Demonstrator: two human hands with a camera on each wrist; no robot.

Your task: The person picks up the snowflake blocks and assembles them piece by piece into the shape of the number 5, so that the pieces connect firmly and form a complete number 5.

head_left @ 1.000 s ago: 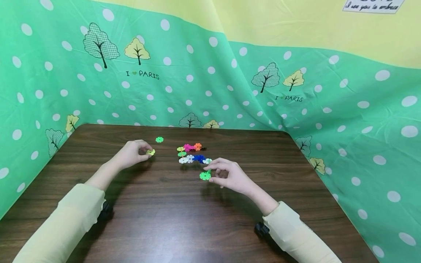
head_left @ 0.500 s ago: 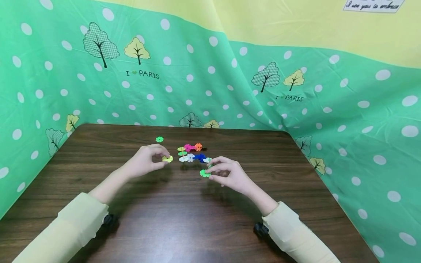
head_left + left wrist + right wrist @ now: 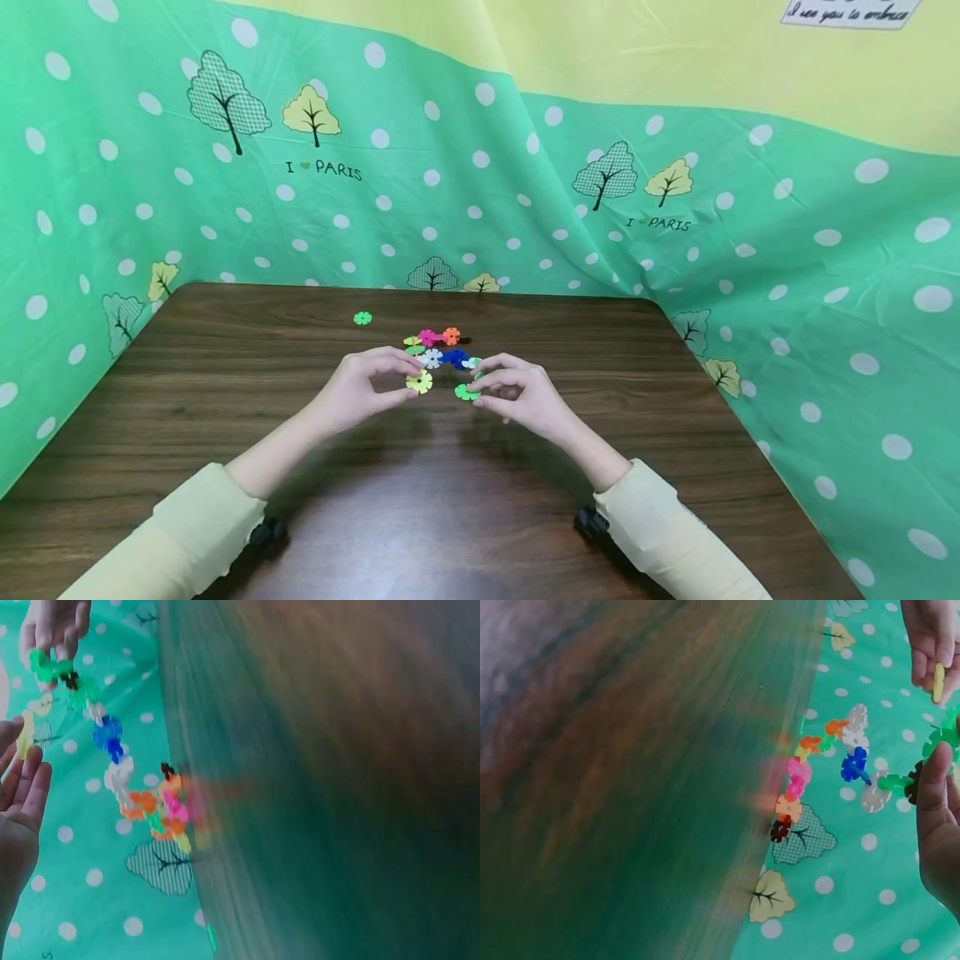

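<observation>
My left hand (image 3: 360, 392) pinches a yellow snowflake building disc (image 3: 419, 382) between thumb and fingers. Edge-on, the same yellow disc (image 3: 938, 682) shows in the right wrist view. My right hand (image 3: 525, 398) holds the near end of a bent chain of linked snowflake discs by its green disc (image 3: 467, 392). White, blue (image 3: 109, 735), orange, green, yellow and pink discs follow along it, up to a dark brown one (image 3: 781, 828) at the far end. A small gap separates the yellow disc from the green end. Fingers partly cover the green discs.
A loose green disc (image 3: 363, 318) lies on the brown wooden table (image 3: 435, 517), beyond the left hand. A green and yellow printed curtain (image 3: 450, 192) hangs behind the table and along its sides. Black wrist cameras sit under both sleeves.
My left hand has carried the yellow disc rightward and nearer, from the table's left part to beside the chain's green end. The right hand stays almost in place; its green disc has tilted slightly.
</observation>
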